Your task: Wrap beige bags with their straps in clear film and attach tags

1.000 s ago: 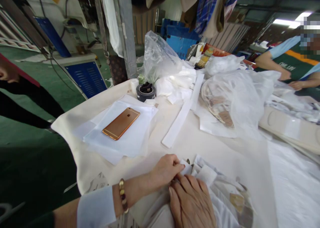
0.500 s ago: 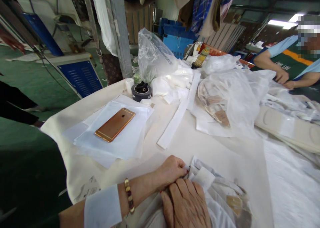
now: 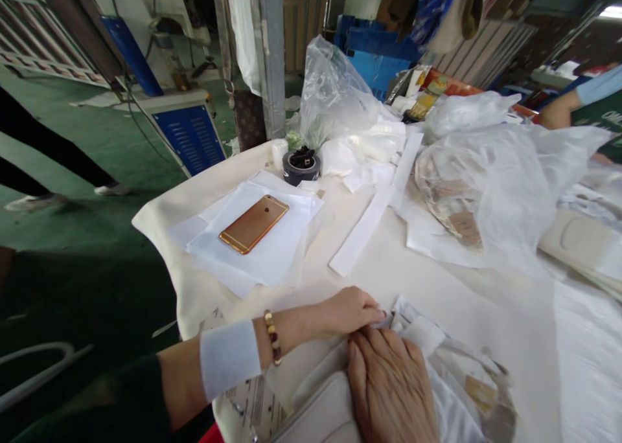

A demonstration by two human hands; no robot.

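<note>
At the lower middle lies a pale handbag (image 3: 318,409) with a zip along its near side, partly under my hands. My right hand (image 3: 393,381) rests back-up over its right part. Its fingers are bent and pressed together on the bag, their tips tucked out of sight below my left hand (image 3: 350,312). That left hand reaches in from the left, closed, with its fingertips at the bag's far edge; what lies between them is hidden. A bead bracelet (image 3: 273,339) and a white cuff (image 3: 230,359) circle my left forearm. White wrapping (image 3: 449,391) adjoins my right hand.
A gold phone (image 3: 254,224) lies on white sheets (image 3: 286,255). Beyond are a tape roll (image 3: 301,166), a white strip (image 3: 364,229) and a large plastic bag (image 3: 515,184) with something wrapped inside. A co-worker's arm (image 3: 564,109) shows at right. The table edge (image 3: 160,249) is at left.
The view has turned left, so the table's things appear farther right. My hands stay together at the bag, and more of its zipped side shows. The co-worker is mostly out of view.
</note>
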